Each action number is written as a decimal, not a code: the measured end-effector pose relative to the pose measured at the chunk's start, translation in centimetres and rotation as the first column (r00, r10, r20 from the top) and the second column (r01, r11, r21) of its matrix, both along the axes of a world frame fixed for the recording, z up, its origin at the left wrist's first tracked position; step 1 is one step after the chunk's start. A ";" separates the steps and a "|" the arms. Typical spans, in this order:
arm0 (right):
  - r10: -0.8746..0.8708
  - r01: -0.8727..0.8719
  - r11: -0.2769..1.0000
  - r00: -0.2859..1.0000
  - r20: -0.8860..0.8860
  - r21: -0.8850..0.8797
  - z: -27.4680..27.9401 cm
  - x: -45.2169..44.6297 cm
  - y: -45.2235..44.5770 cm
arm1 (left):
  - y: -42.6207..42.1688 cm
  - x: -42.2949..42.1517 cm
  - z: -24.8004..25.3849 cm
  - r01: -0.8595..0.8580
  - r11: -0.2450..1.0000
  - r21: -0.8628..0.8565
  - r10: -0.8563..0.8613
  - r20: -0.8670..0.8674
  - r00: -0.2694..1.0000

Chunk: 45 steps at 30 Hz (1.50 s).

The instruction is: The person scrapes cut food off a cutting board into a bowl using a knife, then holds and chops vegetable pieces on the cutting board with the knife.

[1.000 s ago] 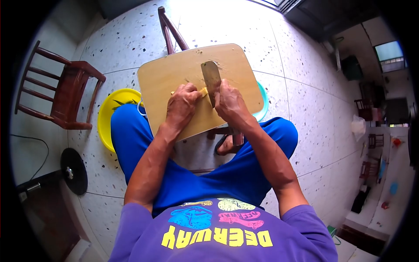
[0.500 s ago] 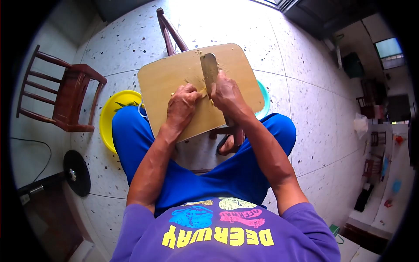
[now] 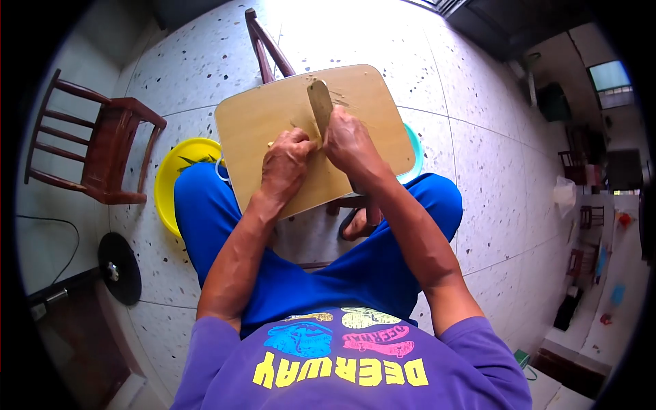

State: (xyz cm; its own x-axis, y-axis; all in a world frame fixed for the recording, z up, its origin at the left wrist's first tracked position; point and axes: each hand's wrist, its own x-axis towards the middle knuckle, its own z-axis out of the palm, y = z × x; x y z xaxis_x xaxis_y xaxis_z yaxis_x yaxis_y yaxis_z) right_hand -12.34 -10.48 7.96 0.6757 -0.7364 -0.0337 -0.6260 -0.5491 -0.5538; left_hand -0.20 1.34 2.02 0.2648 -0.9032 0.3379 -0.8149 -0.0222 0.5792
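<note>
My right hand [image 3: 348,140] is closed on a cleaver [image 3: 319,102], whose wide metal blade points away from me over a tan board [image 3: 253,116]. Just left of the blade, my left hand [image 3: 287,160] has its fingers curled down on a small yellow piece of food, mostly hidden now. A bit of yellow [image 3: 270,144] shows at the left side of that hand. Wet smears and small crumbs mark the far part of the board.
A yellow basin [image 3: 167,184] with green leaves stands left of the board, and a turquoise basin [image 3: 414,154] shows partly at its right. A wooden chair [image 3: 109,147] is at the left. A black disc [image 3: 119,268] lies at the lower left.
The cleaver and my right hand have moved left, closer to my left hand, and the blade is tilted more edge-on. The yellow piece between them is now mostly hidden. My left hand has barely moved.
</note>
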 end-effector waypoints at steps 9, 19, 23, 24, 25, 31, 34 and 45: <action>-0.083 0.064 0.986 0.990 0.118 0.156 -1.9 -2.0 -0.3 | -0.1 0.2 -1.1 -0.003 0.997 -0.079 0.000 -0.037 0.999; 0.035 -0.035 0.999 0.999 0.020 -0.012 -0.8 -1.5 1.2 | 0.1 0.0 -0.6 -0.010 0.999 -0.037 0.009 -0.021 1.000; -0.081 0.079 0.991 0.997 0.014 0.104 -0.5 0.3 -0.7 | -0.1 0.1 -0.2 0.003 1.000 -0.005 -0.003 -0.015 1.000; -0.124 0.122 0.980 0.992 0.003 0.154 -0.5 0.6 -1.0 | 0.0 0.3 -0.4 0.008 1.000 -0.011 -0.009 -0.013 1.000; -0.135 0.130 0.979 0.991 0.025 0.157 -0.9 0.6 -1.3 | 0.0 0.4 -0.4 0.015 0.999 -0.028 -0.016 -0.017 1.000; -0.102 0.086 0.981 0.991 0.086 0.174 -1.0 -1.8 -0.6 | -0.1 0.3 -0.8 0.015 0.997 -0.079 -0.018 -0.034 0.999; -0.054 0.041 0.988 0.995 0.083 0.146 -0.9 -2.4 0.3 | -0.1 0.4 -1.0 0.011 0.997 -0.079 -0.013 -0.030 0.999; 0.077 -0.076 0.997 0.994 0.078 -0.015 -0.9 -0.7 -0.1 | 0.0 0.1 -0.3 0.003 1.000 -0.023 -0.004 -0.048 0.999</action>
